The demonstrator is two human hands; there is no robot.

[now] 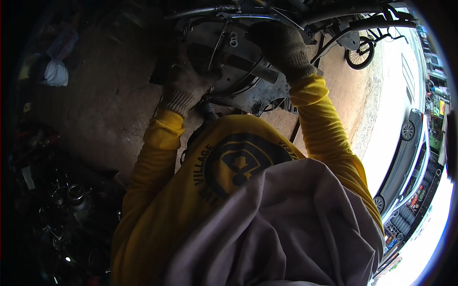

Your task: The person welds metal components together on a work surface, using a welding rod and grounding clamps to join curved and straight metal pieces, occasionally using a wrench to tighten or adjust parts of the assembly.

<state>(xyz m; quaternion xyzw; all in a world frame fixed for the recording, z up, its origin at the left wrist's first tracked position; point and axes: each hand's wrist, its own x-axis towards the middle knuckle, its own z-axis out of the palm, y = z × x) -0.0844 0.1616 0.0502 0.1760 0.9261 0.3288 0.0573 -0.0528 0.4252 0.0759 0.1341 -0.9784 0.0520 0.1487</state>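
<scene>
A dark metal frame [248,69] with tubes, a flat plate and cables, like part of a motorcycle, stands in front of me. My left hand [185,81], in a grey knit glove, is at its left side. The thumb reaches right across the metal, while the other fingers fade into shadow. Farther up and to the right, my right hand [285,45], gloved too, is curled over the frame below the upper tubes. Its fingertips are hidden. Two small pale rings [233,40] show on the plate between my hands.
Dark metal parts [76,198] lie in shadow at the lower left. A tied white plastic bag [56,73] is at the far left. Brown floor [109,100] surrounds the frame. Beyond the right arm are a small bicycle wheel [360,53] and a parked grey car [403,157].
</scene>
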